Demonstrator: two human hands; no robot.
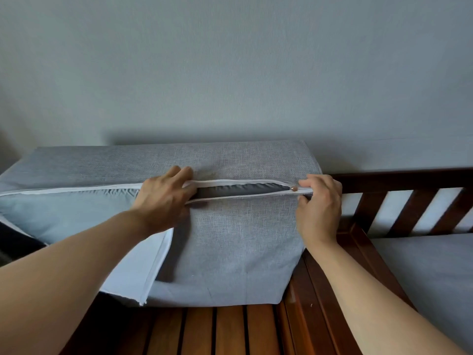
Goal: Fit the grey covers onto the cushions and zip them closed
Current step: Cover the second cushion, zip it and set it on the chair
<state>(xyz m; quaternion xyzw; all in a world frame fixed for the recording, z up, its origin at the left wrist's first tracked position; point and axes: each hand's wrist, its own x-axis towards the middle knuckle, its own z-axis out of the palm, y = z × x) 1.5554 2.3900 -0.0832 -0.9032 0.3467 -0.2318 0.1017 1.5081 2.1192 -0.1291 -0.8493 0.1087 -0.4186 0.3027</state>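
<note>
A wooden slatted seat base (230,331) in reddish-brown is seen along the bottom, its boards running away from the viewer. To the right, a dark wooden backrest rail (409,179) with slanted slats (407,213) is set against a pale grey-blue textured wall (230,67), which fills the upper half. A dark object (15,242) at the far left edge cannot be identified.
</note>
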